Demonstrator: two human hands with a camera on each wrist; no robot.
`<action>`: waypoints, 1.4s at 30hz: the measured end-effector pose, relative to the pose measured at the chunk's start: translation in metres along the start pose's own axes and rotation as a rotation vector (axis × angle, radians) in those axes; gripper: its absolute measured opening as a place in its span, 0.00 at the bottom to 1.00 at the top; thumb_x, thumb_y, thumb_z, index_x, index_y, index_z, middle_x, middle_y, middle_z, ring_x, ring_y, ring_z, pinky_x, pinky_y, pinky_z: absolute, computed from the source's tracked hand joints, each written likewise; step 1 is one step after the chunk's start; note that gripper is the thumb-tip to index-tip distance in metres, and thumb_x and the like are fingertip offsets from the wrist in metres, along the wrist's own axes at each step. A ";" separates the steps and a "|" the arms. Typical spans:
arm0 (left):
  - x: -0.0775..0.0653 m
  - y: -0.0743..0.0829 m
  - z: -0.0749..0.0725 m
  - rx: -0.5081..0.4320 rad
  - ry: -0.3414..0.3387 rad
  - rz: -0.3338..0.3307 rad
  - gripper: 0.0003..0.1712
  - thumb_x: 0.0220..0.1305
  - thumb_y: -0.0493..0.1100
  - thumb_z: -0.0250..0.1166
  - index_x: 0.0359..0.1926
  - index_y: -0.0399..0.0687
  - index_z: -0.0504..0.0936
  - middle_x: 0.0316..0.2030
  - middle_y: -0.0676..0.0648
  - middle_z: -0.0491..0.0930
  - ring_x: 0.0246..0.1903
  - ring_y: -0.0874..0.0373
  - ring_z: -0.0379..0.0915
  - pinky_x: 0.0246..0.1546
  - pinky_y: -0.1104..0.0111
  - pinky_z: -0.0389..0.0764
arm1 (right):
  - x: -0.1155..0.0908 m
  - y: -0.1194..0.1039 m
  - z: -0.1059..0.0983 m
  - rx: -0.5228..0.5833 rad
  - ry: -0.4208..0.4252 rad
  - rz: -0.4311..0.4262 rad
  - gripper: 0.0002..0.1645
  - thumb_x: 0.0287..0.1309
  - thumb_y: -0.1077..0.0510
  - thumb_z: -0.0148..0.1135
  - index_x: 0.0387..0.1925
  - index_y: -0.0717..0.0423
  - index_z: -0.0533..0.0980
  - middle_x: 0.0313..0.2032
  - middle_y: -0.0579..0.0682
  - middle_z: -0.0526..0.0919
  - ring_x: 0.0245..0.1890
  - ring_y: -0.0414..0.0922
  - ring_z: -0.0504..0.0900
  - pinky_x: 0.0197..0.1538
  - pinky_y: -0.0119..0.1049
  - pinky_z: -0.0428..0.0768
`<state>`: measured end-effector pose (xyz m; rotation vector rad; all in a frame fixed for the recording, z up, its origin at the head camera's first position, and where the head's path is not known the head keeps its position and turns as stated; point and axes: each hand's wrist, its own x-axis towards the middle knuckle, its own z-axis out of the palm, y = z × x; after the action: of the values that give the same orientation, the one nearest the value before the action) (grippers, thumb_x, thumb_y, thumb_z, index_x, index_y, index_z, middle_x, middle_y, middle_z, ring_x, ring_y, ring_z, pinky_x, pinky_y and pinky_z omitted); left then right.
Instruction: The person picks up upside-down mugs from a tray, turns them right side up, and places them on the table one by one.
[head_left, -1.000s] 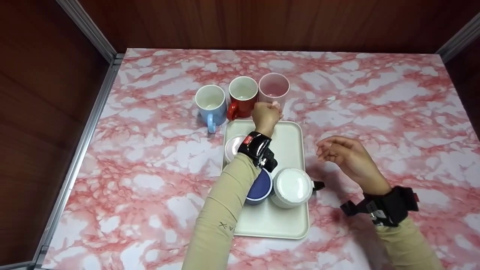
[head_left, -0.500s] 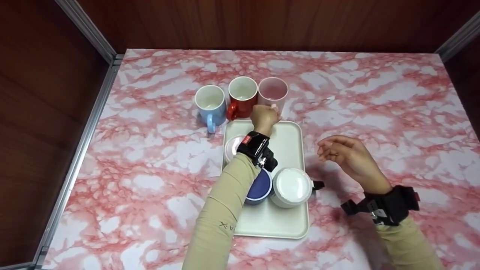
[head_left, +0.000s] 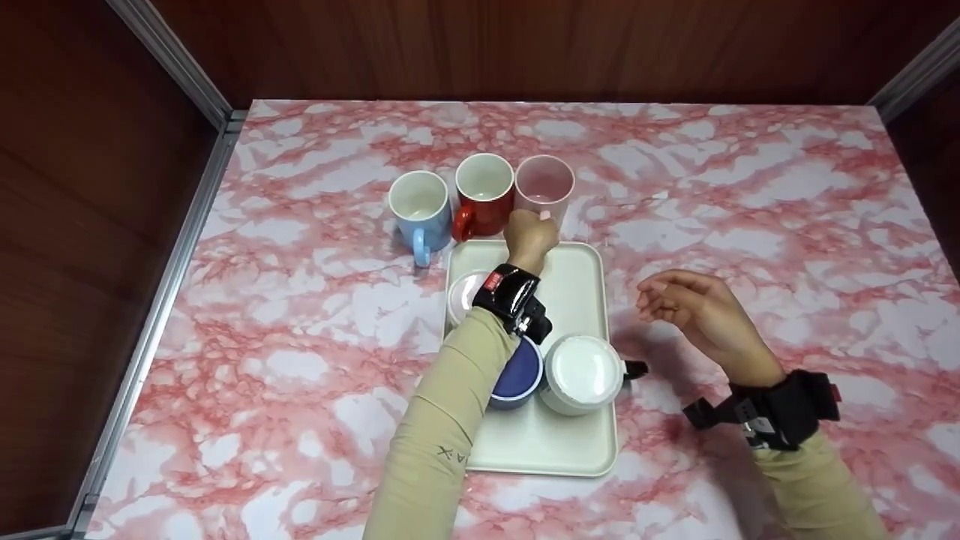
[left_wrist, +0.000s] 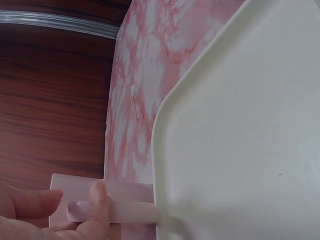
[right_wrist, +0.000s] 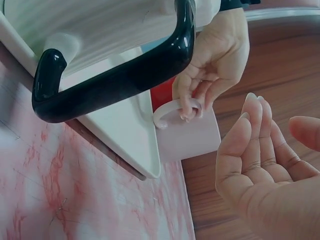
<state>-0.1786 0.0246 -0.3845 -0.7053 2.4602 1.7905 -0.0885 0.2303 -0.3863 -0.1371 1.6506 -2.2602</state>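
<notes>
At the far edge of the tray, a pink mug stands upright with its handle toward the person. My left hand holds that handle, its fingers hooked through the loop in the left wrist view, where the handle lies close by the tray rim. Just left of the pink mug is a red mug, and farther left a light blue mug. My right hand hovers to the right of the tray, fingers loosely bent and holding nothing. In the right wrist view a mug's black handle fills the upper left.
The cream tray carries a blue mug, a white mug whose black handle juts past the right rim, and a pale mug partly behind the left arm. Dark wood panels border the marbled table.
My left hand has brought the pink mug slightly nearer the tray and a touch left, beside the red mug. The right hand has barely moved.
</notes>
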 end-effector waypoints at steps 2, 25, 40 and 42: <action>-0.001 0.000 0.000 -0.043 -0.022 -0.028 0.16 0.53 0.31 0.57 0.12 0.45 0.66 0.22 0.45 0.73 0.25 0.54 0.68 0.26 0.70 0.70 | 0.000 0.000 -0.001 0.001 -0.001 0.001 0.09 0.61 0.68 0.51 0.38 0.71 0.76 0.29 0.56 0.79 0.30 0.47 0.78 0.36 0.36 0.79; -0.030 0.028 -0.041 -0.322 -0.381 -0.064 0.15 0.62 0.37 0.56 0.48 0.33 0.73 0.30 0.50 0.69 0.26 0.62 0.61 0.26 0.69 0.64 | 0.001 0.002 -0.008 0.007 -0.010 -0.004 0.10 0.60 0.68 0.53 0.39 0.72 0.76 0.30 0.56 0.80 0.30 0.46 0.79 0.36 0.36 0.79; -0.058 0.031 -0.093 -0.467 -0.503 0.064 0.15 0.64 0.36 0.57 0.50 0.32 0.73 0.33 0.43 0.76 0.30 0.59 0.72 0.33 0.70 0.74 | 0.000 0.005 -0.011 0.007 -0.010 0.008 0.09 0.60 0.69 0.52 0.39 0.72 0.75 0.30 0.55 0.80 0.31 0.46 0.79 0.36 0.34 0.79; -0.061 0.027 -0.102 -0.433 -0.510 0.104 0.15 0.64 0.37 0.57 0.49 0.32 0.73 0.34 0.42 0.78 0.33 0.57 0.73 0.34 0.69 0.74 | 0.000 0.005 -0.012 0.006 -0.009 0.010 0.09 0.60 0.69 0.52 0.39 0.72 0.75 0.30 0.55 0.80 0.31 0.46 0.79 0.36 0.34 0.79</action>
<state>-0.1086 -0.0399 -0.3091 -0.0908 1.8339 2.2242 -0.0904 0.2395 -0.3946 -0.1371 1.6356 -2.2539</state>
